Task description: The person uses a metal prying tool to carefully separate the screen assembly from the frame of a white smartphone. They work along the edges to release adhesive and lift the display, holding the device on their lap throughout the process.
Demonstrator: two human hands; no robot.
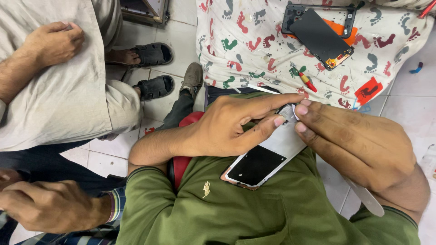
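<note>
White cloth (pixel 254 41), red-green footprint pattern; phone (pixel 265 159) black-silver (edge maybe copper); olive shirt (pixel 254 208).

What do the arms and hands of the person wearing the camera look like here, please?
Both hands, the left hand and the right hand, are bare, with no gloves, rings or watch visible. The forearms are bare too, emerging from olive-green sleeves with darker ribbed cuffs, matching the green shirt.

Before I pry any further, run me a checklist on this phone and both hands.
1. Opened phone backed by left hand: ok.
2. Right hand pinching the phone's top corner: ok.
3. Fingertips on the edge, clear of the dark panel: ok.
4. Corner part free to lift: cannot tell, fingers hide it.
5. Red screwdriver at hand on the printed cloth: ok.
</note>
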